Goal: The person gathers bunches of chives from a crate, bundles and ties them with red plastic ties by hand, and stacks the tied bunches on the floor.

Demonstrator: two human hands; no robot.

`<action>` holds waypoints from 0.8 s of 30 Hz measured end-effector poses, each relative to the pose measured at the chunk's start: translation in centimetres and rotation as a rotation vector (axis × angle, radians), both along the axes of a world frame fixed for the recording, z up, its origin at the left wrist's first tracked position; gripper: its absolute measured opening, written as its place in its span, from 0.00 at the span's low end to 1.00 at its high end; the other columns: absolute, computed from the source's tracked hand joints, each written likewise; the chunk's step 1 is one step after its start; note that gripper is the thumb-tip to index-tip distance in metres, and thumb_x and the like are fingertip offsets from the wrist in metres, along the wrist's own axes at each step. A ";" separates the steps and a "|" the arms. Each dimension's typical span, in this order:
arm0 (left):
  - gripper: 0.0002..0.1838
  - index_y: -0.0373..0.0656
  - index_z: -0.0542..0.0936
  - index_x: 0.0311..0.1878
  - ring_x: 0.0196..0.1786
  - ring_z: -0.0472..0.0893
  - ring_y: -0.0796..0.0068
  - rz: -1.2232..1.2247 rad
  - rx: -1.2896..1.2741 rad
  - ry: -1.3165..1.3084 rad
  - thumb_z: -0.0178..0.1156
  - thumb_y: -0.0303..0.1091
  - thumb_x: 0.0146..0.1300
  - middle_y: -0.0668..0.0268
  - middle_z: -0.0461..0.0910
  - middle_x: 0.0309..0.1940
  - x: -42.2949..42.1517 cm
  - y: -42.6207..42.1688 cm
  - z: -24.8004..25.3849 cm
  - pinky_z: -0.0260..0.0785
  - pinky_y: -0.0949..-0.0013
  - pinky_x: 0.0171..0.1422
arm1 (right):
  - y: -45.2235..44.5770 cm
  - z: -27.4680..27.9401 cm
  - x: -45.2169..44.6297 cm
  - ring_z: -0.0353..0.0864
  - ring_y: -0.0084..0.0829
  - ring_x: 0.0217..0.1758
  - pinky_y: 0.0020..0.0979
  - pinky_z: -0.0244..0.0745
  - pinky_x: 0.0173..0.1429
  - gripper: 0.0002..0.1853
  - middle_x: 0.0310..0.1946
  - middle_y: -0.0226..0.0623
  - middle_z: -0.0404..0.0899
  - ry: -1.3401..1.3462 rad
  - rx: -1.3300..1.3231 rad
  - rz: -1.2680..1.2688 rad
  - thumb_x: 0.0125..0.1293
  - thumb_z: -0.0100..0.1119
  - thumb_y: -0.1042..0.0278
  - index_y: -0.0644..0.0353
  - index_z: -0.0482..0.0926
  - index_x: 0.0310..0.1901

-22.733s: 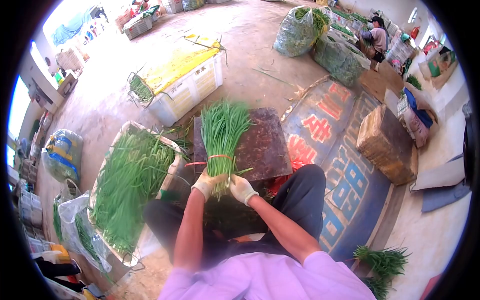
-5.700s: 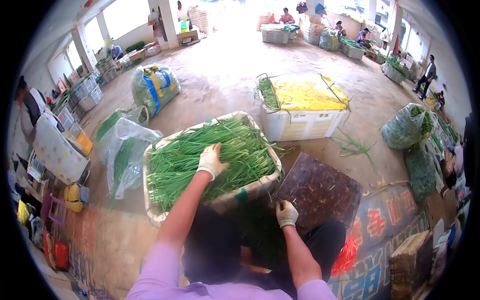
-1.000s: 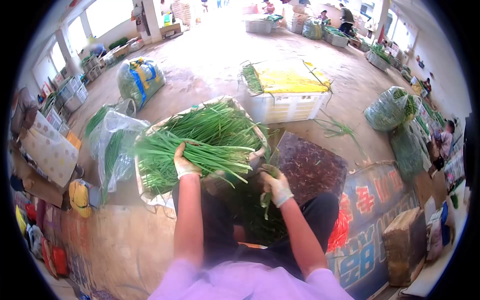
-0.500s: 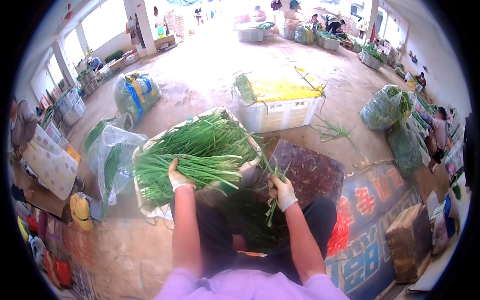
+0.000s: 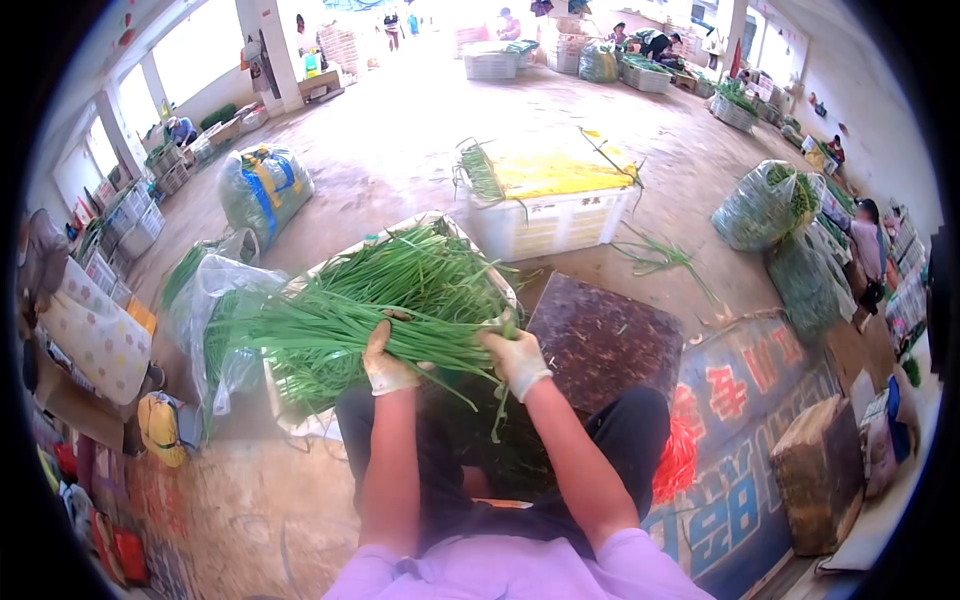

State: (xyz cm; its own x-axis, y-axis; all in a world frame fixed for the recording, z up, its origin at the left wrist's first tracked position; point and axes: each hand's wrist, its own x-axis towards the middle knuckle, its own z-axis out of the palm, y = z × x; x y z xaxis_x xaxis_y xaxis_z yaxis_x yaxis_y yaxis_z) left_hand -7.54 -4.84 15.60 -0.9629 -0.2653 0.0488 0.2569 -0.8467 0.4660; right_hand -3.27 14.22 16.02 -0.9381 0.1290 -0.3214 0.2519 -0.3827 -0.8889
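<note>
My gloved left hand is wrapped round a bundle of long green stalks, held sideways above a white crate heaped with more stalks. My gloved right hand is closed at the bundle's right end, with a few loose stalks hanging below its fingers. Just right of that hand lies a dark reddish-brown board, with small green scraps on it. The leafy ends of the bundle reach left past the crate's edge.
Beyond the crate stands a white box with a yellow cover. Filled plastic bags are at left and right. Red plastic strands lie by my right knee, a wooden block farther right. Several people work in the background.
The bundle in my left hand has lifted slightly. My right hand, which held a few stalks apart over the board's edge, has moved left to the bundle's end.
</note>
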 end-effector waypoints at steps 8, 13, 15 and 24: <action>0.18 0.42 0.76 0.52 0.41 0.80 0.63 -0.074 -0.108 -0.003 0.63 0.32 0.57 0.61 0.80 0.35 0.0 -0.5 -0.6 0.75 0.59 0.49 | 0.7 -0.2 -0.5 0.83 0.25 0.36 0.26 0.76 0.42 0.12 0.33 0.30 0.86 0.477 0.597 0.121 0.64 0.68 0.65 0.63 0.86 0.45; 0.16 0.39 0.77 0.51 0.39 0.81 0.61 -0.156 -0.177 -0.005 0.61 0.31 0.59 0.60 0.81 0.34 -0.6 -1.5 -2.3 0.76 0.59 0.50 | -0.2 -1.7 -2.2 0.85 0.31 0.40 0.32 0.76 0.50 0.15 0.36 0.38 0.87 0.446 0.764 0.211 0.61 0.67 0.59 0.60 0.86 0.45; 0.15 0.35 0.79 0.44 0.38 0.81 0.63 -0.018 -0.198 -0.051 0.63 0.32 0.56 0.57 0.81 0.33 -0.3 -2.2 -1.8 0.75 0.60 0.47 | 0.7 -2.8 -2.3 0.81 0.25 0.31 0.25 0.75 0.37 0.16 0.31 0.33 0.84 0.486 0.413 0.037 0.68 0.64 0.63 0.67 0.83 0.50; 0.11 0.39 0.77 0.47 0.37 0.80 0.62 0.076 0.083 -0.088 0.59 0.30 0.63 0.62 0.80 0.33 -3.2 -8.4 -4.6 0.75 0.57 0.50 | 6.6 -2.2 2.3 0.70 0.21 0.21 0.25 0.64 0.22 0.08 0.31 0.31 0.78 0.442 -0.443 -0.245 0.76 0.54 0.59 0.53 0.74 0.42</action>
State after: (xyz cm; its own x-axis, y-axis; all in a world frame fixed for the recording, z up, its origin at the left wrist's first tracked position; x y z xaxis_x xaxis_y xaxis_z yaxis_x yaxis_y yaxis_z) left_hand -10.71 -13.25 11.01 -0.9395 -0.3374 -0.0598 0.2832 -0.8628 0.4188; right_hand -0.99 20.78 13.78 -0.9539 0.2997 0.0145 -0.2405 -0.7348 -0.6342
